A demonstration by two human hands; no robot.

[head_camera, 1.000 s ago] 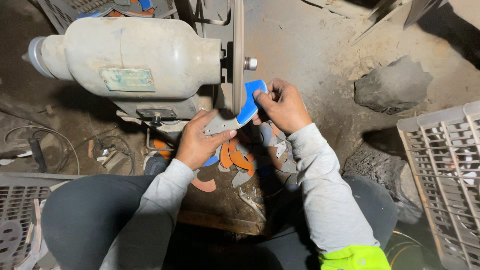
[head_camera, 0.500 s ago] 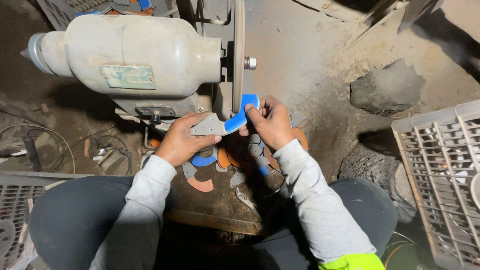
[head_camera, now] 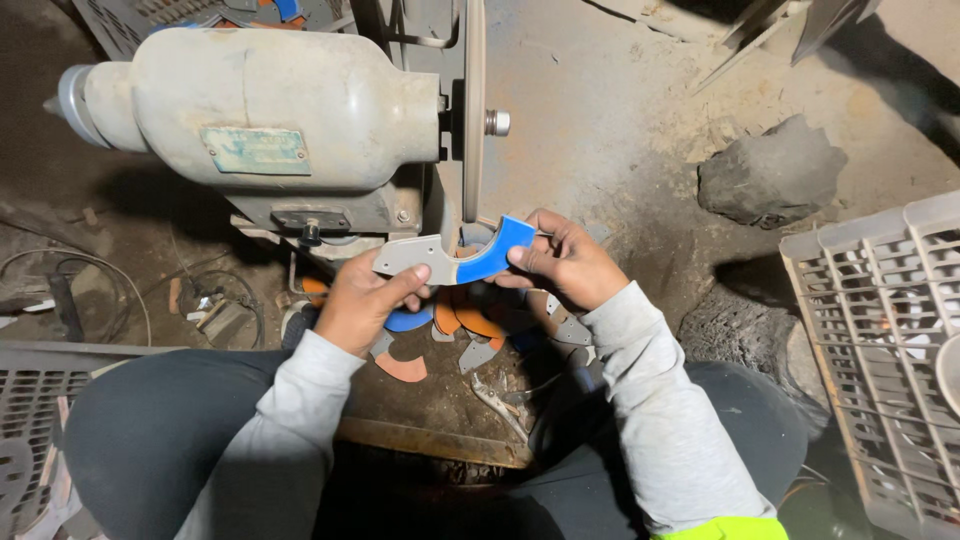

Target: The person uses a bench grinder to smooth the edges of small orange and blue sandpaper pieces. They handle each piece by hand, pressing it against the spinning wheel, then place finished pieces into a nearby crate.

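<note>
A curved flat piece, grey at one end and blue at the other (head_camera: pixel 452 257), is held level between both hands, just below the thin grinding wheel (head_camera: pixel 473 110). My left hand (head_camera: pixel 358 300) grips its grey end. My right hand (head_camera: pixel 562 262) pinches its blue end. The wheel sits on the shaft of a large pale motor (head_camera: pixel 250 105) lying on its side. Under the hands lies a heap of similar cut pieces (head_camera: pixel 440 335) in orange, blue and grey.
A dark rock (head_camera: pixel 768 172) rests on the dusty ground at right. A grey plastic crate (head_camera: pixel 880 340) stands at the right edge, another grate (head_camera: pixel 30 420) at lower left. Loose wires (head_camera: pixel 90 290) and scrap lie left of the motor.
The piece has been lowered and turned from tilted upward to nearly level, now sitting under the wheel's rim. Both hands shifted slightly with it and kept their grip.
</note>
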